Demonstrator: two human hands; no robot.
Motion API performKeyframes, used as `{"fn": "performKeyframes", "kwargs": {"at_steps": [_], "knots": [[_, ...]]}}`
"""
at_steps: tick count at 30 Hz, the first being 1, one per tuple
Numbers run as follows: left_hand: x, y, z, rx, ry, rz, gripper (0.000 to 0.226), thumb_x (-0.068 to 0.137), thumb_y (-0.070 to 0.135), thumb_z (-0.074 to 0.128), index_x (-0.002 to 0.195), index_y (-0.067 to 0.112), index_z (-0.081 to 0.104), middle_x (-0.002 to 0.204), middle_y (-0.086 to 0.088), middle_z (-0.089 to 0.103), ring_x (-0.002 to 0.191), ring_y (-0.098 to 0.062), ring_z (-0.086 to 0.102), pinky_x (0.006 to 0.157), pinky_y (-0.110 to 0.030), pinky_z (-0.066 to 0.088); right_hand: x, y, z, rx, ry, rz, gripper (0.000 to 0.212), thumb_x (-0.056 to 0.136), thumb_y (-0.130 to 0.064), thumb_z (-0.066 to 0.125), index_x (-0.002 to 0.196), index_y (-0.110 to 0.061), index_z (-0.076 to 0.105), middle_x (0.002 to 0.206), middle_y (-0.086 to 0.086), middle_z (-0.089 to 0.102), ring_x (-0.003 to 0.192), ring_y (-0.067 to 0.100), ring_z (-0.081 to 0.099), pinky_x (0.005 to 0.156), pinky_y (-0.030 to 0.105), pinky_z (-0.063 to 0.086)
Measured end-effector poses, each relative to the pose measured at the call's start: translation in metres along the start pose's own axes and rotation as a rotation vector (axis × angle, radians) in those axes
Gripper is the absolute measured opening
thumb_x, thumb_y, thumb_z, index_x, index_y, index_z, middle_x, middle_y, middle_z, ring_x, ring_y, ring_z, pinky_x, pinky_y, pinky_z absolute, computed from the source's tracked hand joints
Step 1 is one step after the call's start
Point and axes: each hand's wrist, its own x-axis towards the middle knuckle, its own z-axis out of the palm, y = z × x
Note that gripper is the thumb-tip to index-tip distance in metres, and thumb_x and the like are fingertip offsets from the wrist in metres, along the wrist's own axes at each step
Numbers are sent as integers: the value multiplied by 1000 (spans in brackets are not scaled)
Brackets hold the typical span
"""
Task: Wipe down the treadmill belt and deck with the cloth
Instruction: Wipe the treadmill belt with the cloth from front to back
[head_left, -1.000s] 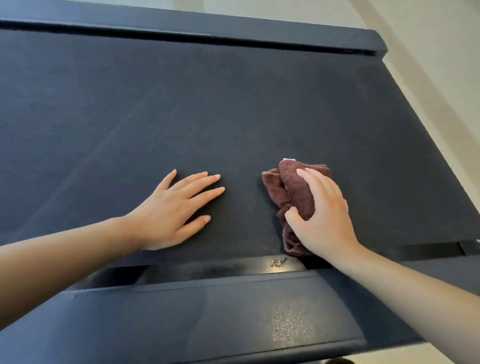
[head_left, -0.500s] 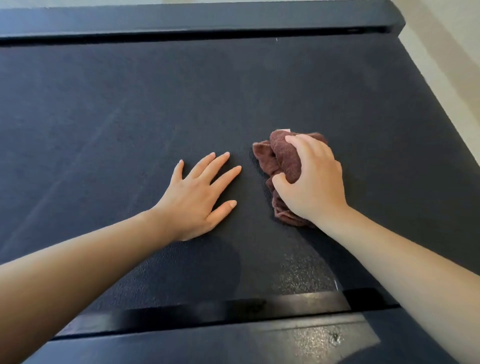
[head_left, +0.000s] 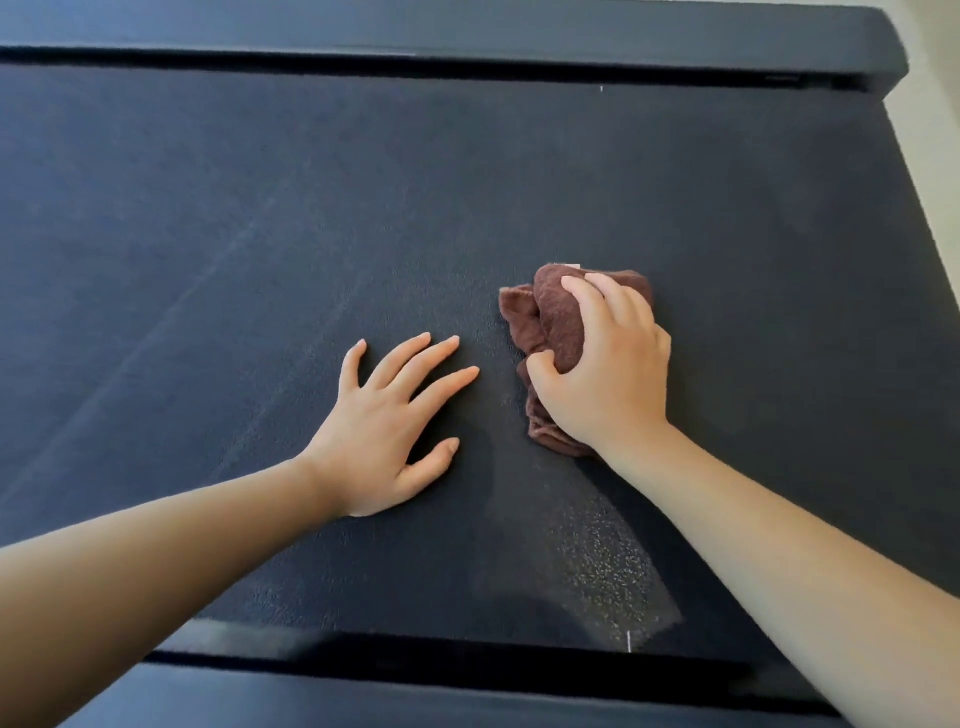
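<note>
Two hands: left hand (head_left: 384, 426) flat, fingers straight, on the belt (head_left: 260, 208); right hand (head_left: 608, 379) clutches the cloth (head_left: 553, 319), elongated near-to-far.

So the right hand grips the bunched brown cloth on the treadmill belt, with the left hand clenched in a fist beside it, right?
Not quite. The head view shows the left hand lying flat on the treadmill belt, fingers spread, not in a fist. The right hand does grip the bunched brown cloth beside it.

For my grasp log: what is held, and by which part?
The right hand grips the bunched cloth from above, thumb on its left side. The left hand holds nothing, flat on the belt.
</note>
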Motion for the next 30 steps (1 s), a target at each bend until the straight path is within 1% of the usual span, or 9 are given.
{"fn": "performKeyframes", "kwargs": {"at_steps": [3,9,13,16,19,21,24,27,30], "knots": [[0,-5,6,-39,46,12,61,85,55,36,142,35,31,154,4,24,142,-20,17,109,-62,11,9,-1,6,-11,21,-12,62,73,-41,55,132,-22,49,140,-2,45,132,21,35,102,51,35],[0,-1,-2,-51,12,7,62,84,55,36,143,34,32,154,3,24,143,-20,16,109,-63,11,8,-4,4,-34,12,-16,61,74,-36,59,132,-21,48,140,-1,45,131,20,36,101,49,36],[-1,-3,2,-43,20,12,62,85,56,35,143,36,30,155,5,22,143,-18,14,110,-61,10,6,-2,7,-23,52,-21,61,75,-39,58,133,-22,48,141,-2,45,132,19,36,102,47,35],[-2,-3,4,-28,51,19,61,85,56,35,143,37,29,155,7,22,143,-16,15,110,-61,13,6,4,10,-1,64,-39,61,76,-42,58,133,-24,47,141,-3,44,132,18,34,103,47,33],[1,-1,1,6,58,7,60,85,56,32,143,37,30,154,7,24,141,-17,21,109,-59,18,8,7,9,28,35,-66,62,77,-44,56,135,-25,45,143,-5,41,133,18,32,103,46,31],[12,3,-3,8,74,-52,60,87,57,26,142,37,31,153,5,26,140,-18,23,110,-57,20,13,9,7,38,11,-70,63,78,-44,57,136,-25,43,145,-5,39,134,18,30,104,47,30],[49,6,-6,-23,111,-219,63,88,59,17,144,33,28,153,3,23,141,-17,17,111,-57,16,34,16,3,48,7,-56,63,80,-42,58,138,-25,41,145,-6,38,135,18,28,104,46,29],[92,-2,-6,-36,156,-310,64,88,58,21,144,28,29,153,2,23,141,-19,17,110,-60,16,67,28,1,57,21,-45,62,80,-41,58,137,-24,42,144,-5,40,135,19,29,104,45,29],[125,-20,-11,-13,156,-311,63,89,55,27,144,25,29,153,0,24,140,-21,18,109,-60,16,99,34,1,62,15,-52,61,80,-40,58,137,-24,44,143,-5,42,134,20,31,104,45,29]]}}
